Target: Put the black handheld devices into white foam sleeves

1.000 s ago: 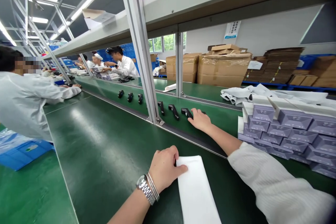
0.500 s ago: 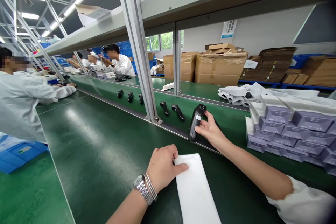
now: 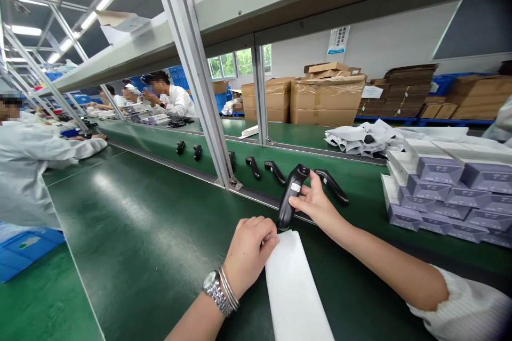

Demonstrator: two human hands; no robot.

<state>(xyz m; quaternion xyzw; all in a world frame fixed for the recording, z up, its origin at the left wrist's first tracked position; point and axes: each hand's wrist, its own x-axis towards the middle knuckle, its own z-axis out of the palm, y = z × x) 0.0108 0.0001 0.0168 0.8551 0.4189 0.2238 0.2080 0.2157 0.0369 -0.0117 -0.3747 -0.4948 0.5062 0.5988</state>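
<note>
Shifted left and down since the earlier view, the black handheld device (image 3: 294,197) tilts in the right hand (image 3: 316,205), its lower end just at the top of the white sheet (image 3: 294,287). The right fingers (image 3: 310,186) pinch its side against the thumb, close to a small white label (image 3: 295,187). The left hand (image 3: 250,250) has moved to the sheet's left edge, its fingers (image 3: 260,229) curled and pressed together; whether they grip the sheet, I cannot tell. A metal wristwatch (image 3: 214,286) and a bangle (image 3: 229,289) sit below those fingers.

Beyond the right fingers, similar black devices (image 3: 331,186) lie along the raised green ledge (image 3: 352,192). Further right of them stand stacked lilac-grey boxes (image 3: 440,186), with white bagged items (image 3: 356,138) behind. Well left of the left fingers, a co-worker's white sleeve (image 3: 80,149) reaches along the green bench (image 3: 128,224).
</note>
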